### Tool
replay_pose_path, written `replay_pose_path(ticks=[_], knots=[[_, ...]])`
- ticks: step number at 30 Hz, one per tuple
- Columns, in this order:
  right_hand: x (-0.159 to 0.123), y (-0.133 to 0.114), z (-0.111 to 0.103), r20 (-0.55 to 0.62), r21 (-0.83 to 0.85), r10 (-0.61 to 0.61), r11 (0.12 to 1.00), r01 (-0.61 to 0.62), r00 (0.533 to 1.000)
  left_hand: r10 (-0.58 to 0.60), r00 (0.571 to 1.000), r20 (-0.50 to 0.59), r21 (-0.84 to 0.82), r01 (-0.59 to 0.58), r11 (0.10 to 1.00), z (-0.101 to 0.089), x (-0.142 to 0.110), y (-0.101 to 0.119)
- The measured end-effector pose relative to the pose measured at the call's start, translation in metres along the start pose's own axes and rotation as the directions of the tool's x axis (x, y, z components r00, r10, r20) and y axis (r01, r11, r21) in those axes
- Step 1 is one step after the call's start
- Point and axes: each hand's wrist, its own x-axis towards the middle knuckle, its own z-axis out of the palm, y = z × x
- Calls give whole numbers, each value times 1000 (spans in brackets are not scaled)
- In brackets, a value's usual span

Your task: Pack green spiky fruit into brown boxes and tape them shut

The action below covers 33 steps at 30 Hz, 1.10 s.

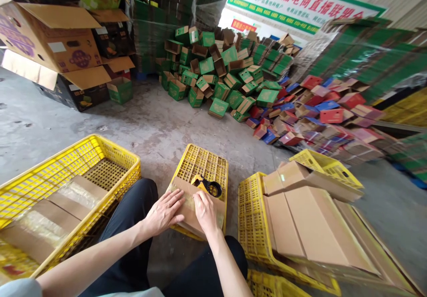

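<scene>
Between my knees, a flat piece of brown cardboard (191, 219) with clear tape across it lies on an upturned yellow crate (203, 160). My left hand (166, 211) rests flat on its left part, fingers stretched out. Over on the right part, my right hand (205, 209) is closed, its fingertips curled down against the cardboard. Whatever those fingers may pinch is hidden. Just beyond the right hand sits a yellow and black tape dispenser (208, 186), at the far edge of the cardboard and touched by neither hand.
A long yellow crate (133, 166) at left holds taped cardboard boxes (55, 212). At right, another yellow crate (248, 217) carries several folded cardboard boxes (320, 226). Farther back are heaps of green boxes (220, 90) and red and blue boxes (310, 110); large open cartons (66, 43) stand back left.
</scene>
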Motion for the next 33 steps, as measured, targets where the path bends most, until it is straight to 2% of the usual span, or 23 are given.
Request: replay_pose_path(ticks=[3,6,11,21,33], knots=[[5,1,-6,115,-112,-111,986,124,987,7,1000,7,14,-8,1000,0,0,0],[14,0,-10,203,-154,-213,957,246,956,6,1000,-3,18,-6,1000,0,0,0],[30,-5,-10,259,-135,-309,927,351,915,22,1000,2,11,-22,1000,-3,3,0],[33,-4,-19,320,-168,-339,899,405,885,22,999,36,38,-24,999,-6,3,1],[52,-8,-15,375,-171,-332,893,417,866,21,1000,10,28,-21,999,-5,4,0]])
